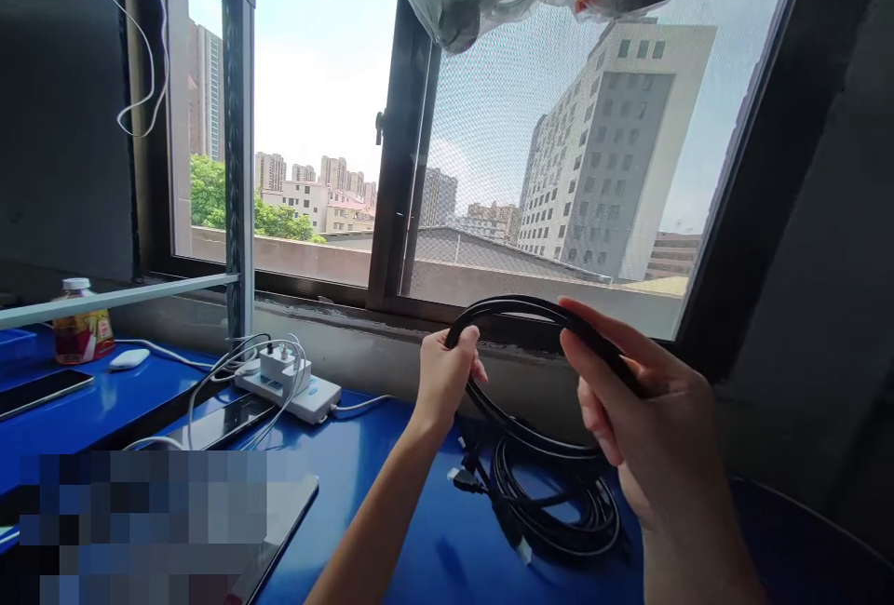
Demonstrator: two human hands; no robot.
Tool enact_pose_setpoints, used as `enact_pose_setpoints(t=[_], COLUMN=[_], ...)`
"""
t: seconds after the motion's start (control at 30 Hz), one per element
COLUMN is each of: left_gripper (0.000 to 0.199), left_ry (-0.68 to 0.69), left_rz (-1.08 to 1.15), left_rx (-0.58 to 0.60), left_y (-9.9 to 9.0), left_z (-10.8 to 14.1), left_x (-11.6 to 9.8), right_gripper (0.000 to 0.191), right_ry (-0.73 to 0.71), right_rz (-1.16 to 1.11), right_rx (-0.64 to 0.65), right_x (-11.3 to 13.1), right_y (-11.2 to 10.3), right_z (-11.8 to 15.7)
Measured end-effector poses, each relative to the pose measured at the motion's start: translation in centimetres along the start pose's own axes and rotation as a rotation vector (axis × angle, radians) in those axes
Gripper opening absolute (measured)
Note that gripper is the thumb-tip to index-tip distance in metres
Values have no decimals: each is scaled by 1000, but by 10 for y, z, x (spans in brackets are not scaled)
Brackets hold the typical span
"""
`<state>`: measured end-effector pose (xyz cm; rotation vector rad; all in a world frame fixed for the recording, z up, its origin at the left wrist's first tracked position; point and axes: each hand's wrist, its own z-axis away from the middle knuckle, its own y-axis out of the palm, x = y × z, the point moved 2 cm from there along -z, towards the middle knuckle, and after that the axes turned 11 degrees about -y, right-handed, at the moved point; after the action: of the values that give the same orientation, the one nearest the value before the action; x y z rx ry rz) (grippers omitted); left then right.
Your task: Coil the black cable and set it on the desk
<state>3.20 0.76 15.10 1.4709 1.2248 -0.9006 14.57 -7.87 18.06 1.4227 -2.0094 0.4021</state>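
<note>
A thick black cable point(513, 305) is looped between my two hands, raised over the blue table. My left hand point(447, 372) is closed round the left side of the loop, thumb on top. On the right, my right hand point(649, 410) grips the other side of the loop, with the cable passing between thumb and fingers. Below the loop, a coiled black cable point(559, 540) with several connectors lies on the table; its upper part is partly hidden behind the held loop.
A white power strip point(318, 400) with a plugged-in adapter stands left of my left hand, beside white cords. Farther left are a bottle point(82, 326), a phone point(46, 391) and a metal shelf post point(238, 140). The window point(321, 121) is behind.
</note>
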Motion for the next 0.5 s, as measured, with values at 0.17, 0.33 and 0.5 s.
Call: enact_pose_setpoints(t=[0.17,0.33,0.5], left_gripper=[35,50,67], left_ry=[-134,-351,-543], left_rz=[-284,-358,-405], left_rx=[81,392,956], left_y=[6,6,6], left_z=[-8,-7,4], left_x=[17,27,36], right_gripper=[48,45,39], right_ry=[27,-32,-150], right_rz=[14,9,21], right_rx=[-66,-212,-245], right_x=[2,7,10], right_y=[2,3,12], right_z=[3,7,13])
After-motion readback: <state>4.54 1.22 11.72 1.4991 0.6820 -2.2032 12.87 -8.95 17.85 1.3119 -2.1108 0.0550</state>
